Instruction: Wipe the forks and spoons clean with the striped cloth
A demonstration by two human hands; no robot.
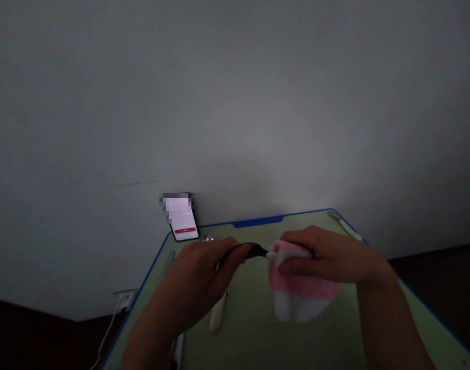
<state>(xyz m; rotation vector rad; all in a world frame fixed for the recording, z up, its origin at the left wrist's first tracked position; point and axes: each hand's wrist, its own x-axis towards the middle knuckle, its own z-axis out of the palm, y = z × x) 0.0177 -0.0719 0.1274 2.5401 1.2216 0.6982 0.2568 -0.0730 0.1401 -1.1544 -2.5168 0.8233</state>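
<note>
My left hand [208, 272] is closed on the head of a metal cutlery piece [257, 250] with a curved neck. Its head is mostly covered by my fingers, so I cannot tell whether it is a spoon or a fork. A pink-and-white cloth [302, 288] is gripped in my right hand [327, 254], wrapped around the handle end and hanging down over the table. Both hands are raised above the green table [258, 339], the cutlery held sideways between them.
A lit phone [184, 221] leans against the wall at the table's far left corner. White-handled cutlery [348, 227] lies at the far right edge. Another light handle [218, 311] rests beneath my left hand, with more metal cutlery [177, 352] by my left forearm. A cable [108, 334] hangs left.
</note>
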